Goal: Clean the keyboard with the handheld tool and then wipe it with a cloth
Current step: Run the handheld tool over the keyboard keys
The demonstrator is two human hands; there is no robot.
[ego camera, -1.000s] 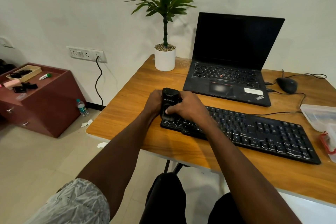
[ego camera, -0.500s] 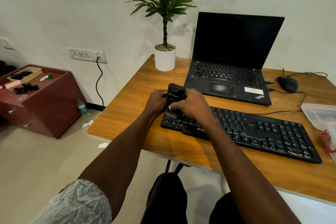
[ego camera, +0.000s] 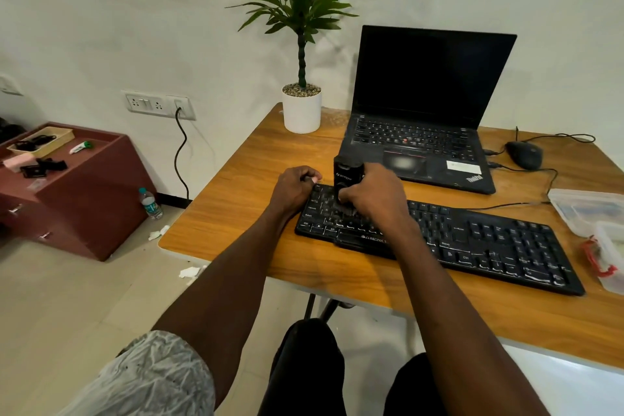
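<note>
**Cleaning tool on the keyboard**

The right hand (ego camera: 373,194) grips a black cleaning tool (ego camera: 347,181) and holds it upright on the left part of the black keyboard (ego camera: 472,240). The tool's lower end touches the keys in the middle of the frame. The left hand (ego camera: 293,187) is curled and rests at the keyboard's top left corner; I cannot tell if it holds anything. The keyboard lies on the wooden surface (ego camera: 236,213), in front of an open laptop (ego camera: 425,105). A potted plant (ego camera: 301,105) stands at the far corner.

White wall (ego camera: 101,10), tiled floor (ego camera: 67,297), maroon cabinet (ego camera: 84,199).
</note>
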